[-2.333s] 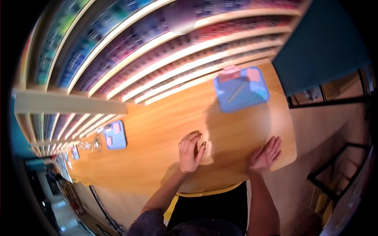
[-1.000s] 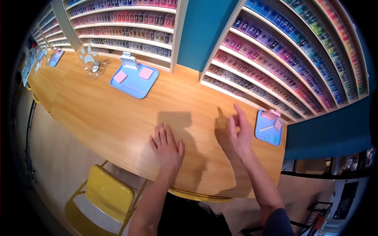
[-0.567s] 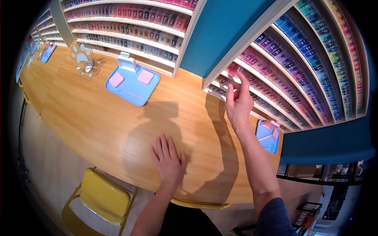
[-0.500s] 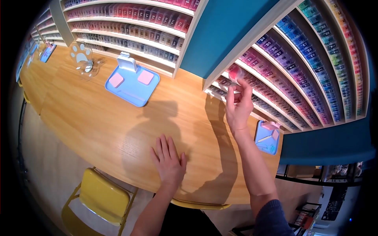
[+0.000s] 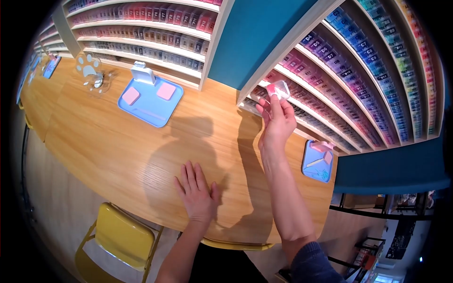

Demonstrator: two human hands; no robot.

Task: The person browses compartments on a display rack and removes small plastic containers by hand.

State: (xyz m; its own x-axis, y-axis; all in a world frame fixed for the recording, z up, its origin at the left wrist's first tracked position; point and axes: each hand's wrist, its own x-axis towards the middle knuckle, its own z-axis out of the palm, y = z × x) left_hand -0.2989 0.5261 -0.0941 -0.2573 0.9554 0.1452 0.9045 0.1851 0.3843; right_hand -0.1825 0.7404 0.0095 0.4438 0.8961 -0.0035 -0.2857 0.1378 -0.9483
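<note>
My right hand [image 5: 277,120] is raised in front of the right shelf rack, its fingertips pinching a small clear plastic box [image 5: 278,89] with pink-red contents. What exactly lies inside the box is too small to make out. Behind it, the right rack [image 5: 295,101] carries rows of similar labelled boxes, running from dark and pink to purple, blue and green. Flat on the wooden table [image 5: 118,165] rests my left hand [image 5: 196,194], fingers spread and holding nothing.
A blue tray [image 5: 155,101] with two pink blocks and a white stand lies at the back left, near a clear paw-print stand [image 5: 88,68]. Another blue tray [image 5: 311,172] sits by the right edge. A yellow chair [image 5: 123,236] stands in front.
My right hand has drawn the box slightly left and down, and turned so the box's clear face shows more. The view has shifted a little; my left hand stays on the table.
</note>
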